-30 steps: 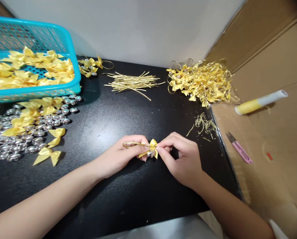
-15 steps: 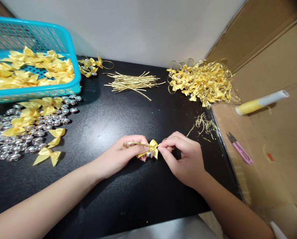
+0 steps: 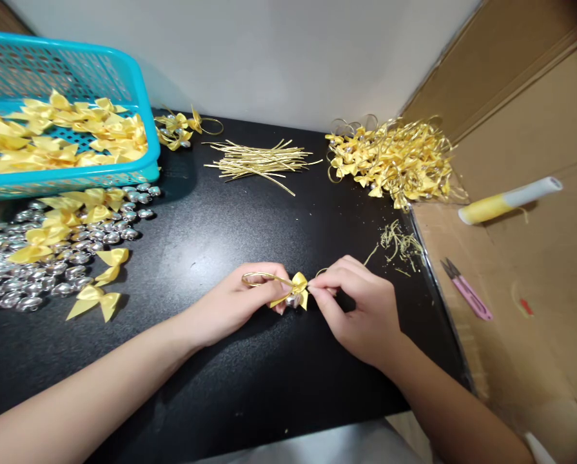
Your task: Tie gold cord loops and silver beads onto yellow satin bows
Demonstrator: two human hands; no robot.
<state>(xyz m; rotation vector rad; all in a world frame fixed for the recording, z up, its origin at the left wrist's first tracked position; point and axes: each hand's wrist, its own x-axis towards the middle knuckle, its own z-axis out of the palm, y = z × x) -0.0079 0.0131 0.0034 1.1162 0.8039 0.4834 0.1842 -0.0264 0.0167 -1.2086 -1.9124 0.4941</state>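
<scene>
My left hand (image 3: pixel 242 287) is closed on a yellow ribbon bow (image 3: pixel 300 282), its thumb pressing the bow's left side. Under the bow's knot sits a small shiny silver bead (image 3: pixel 293 300), partly covered. A gold cord loop (image 3: pixel 259 277) sticks out leftward over the left thumb and index finger. Right beside the bow, my right hand (image 3: pixel 353 303) pinches a thin end of the gold cord (image 3: pixel 322 271) between thumb and index finger. Its other fingers curl underneath, and part of the cord is hidden behind them.
A blue basket (image 3: pixel 150 122) of yellow bows stands at left, above silver beads (image 3: pixel 78 258) and loose bows (image 3: pixel 95 301). Cut gold cords (image 3: pixel 262 158) lie at the back; finished-looking looped bows (image 3: pixel 394 158) pile at right. Cord scraps (image 3: pixel 398 243), pink snips (image 3: pixel 469 296) and a tube (image 3: pixel 510 200) lie rightward.
Both hands keep nearly the same hold on the bow and cord. The right hand's fingers have shifted very slightly, and the whole view has moved a few pixels.
</scene>
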